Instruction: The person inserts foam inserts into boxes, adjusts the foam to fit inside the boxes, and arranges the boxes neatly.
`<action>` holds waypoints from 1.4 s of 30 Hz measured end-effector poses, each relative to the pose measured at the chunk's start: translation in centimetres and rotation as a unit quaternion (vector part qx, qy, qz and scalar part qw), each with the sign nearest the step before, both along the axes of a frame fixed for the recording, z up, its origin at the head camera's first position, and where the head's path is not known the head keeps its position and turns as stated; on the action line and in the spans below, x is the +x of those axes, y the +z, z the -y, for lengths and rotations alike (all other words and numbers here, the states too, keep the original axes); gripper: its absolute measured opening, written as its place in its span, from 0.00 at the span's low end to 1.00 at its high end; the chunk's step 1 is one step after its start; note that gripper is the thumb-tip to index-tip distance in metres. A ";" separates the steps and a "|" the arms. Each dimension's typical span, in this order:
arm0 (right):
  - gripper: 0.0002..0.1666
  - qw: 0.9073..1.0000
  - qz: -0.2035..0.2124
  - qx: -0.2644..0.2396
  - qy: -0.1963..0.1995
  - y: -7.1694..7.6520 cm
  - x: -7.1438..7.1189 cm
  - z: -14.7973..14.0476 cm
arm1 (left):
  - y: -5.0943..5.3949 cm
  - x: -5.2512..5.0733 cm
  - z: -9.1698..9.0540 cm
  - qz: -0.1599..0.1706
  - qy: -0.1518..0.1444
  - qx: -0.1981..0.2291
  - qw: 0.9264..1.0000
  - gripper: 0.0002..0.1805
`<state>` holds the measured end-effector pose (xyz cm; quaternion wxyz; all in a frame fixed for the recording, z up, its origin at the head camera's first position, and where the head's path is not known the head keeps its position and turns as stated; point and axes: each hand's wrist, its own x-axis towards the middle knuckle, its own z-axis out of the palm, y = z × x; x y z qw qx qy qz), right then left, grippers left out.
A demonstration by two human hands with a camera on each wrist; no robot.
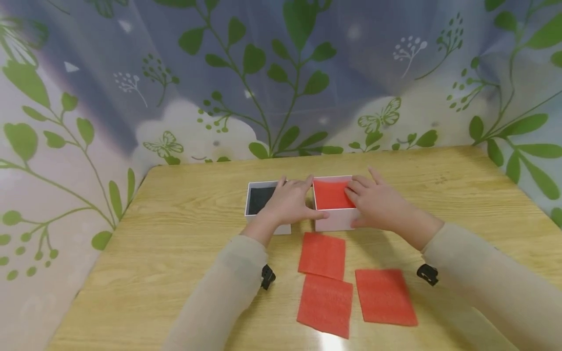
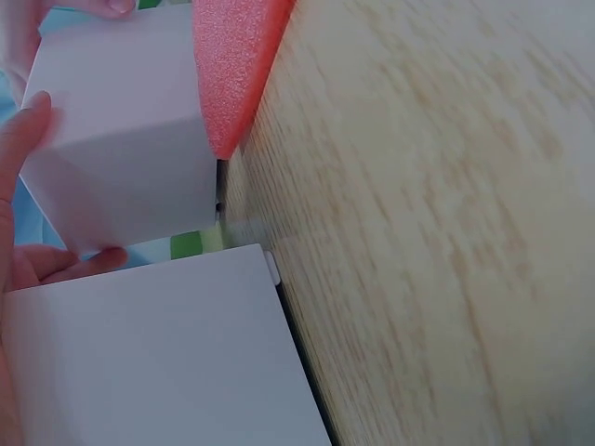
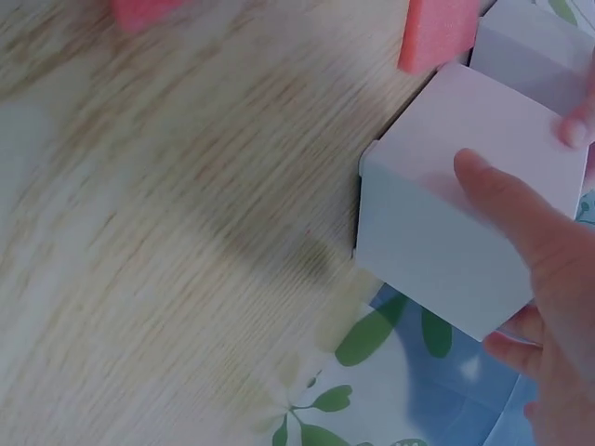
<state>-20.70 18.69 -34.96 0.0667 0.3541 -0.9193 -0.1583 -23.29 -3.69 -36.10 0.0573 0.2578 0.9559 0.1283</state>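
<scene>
A white open-topped box (image 1: 335, 222) stands upright on the table with a red foam sheet (image 1: 331, 195) inside. My left hand (image 1: 290, 200) holds this box at its front left, thumb on the front face and fingers at the left side. On the right, my right hand (image 1: 379, 202) grips the same box, its thumb (image 3: 502, 190) on the front face and fingers at the right side and rim. Beside it, partly behind my left hand, is a second white box (image 1: 283, 229) holding a dark sheet (image 1: 260, 199).
Three red foam squares lie in front of the boxes: one near square (image 1: 322, 254), one below it (image 1: 326, 304), and one to the right (image 1: 386, 296). A leaf-patterned curtain (image 1: 281, 87) hangs behind the wooden table (image 1: 184, 253).
</scene>
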 end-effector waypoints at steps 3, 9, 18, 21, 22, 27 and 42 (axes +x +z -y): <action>0.49 1.000 0.007 0.010 -0.010 0.1 0.1 0.2 | 0.0 0.0 0.0 0.000 -0.001 -0.003 1.000 0.58; 0.53 0.998 0.051 -0.012 -0.031 0.2 0.2 0.8 | 0.2 0.0 -0.1 0.001 -0.003 -0.008 1.000 0.58; 0.56 0.977 0.145 -0.156 0.016 0.7 -0.8 3.3 | 0.2 -0.2 0.0 0.005 -0.006 -0.001 1.000 0.58; 0.57 0.974 0.163 -0.155 0.013 0.5 -1.2 3.7 | 0.2 -0.2 -0.1 0.005 -0.008 -0.001 1.000 0.59; 0.57 0.974 0.168 -0.154 0.013 0.4 -1.2 3.8 | 0.1 -0.2 0.0 0.006 -0.008 -0.002 1.000 0.59; 0.59 0.978 0.168 -0.123 0.011 0.0 -1.1 4.0 | 0.1 -0.1 0.0 0.007 -0.004 -0.005 1.000 0.58; 0.35 0.977 0.100 -0.162 0.096 -0.1 0.0 3.9 | 0.2 0.1 0.0 0.001 -0.006 -0.007 1.000 0.58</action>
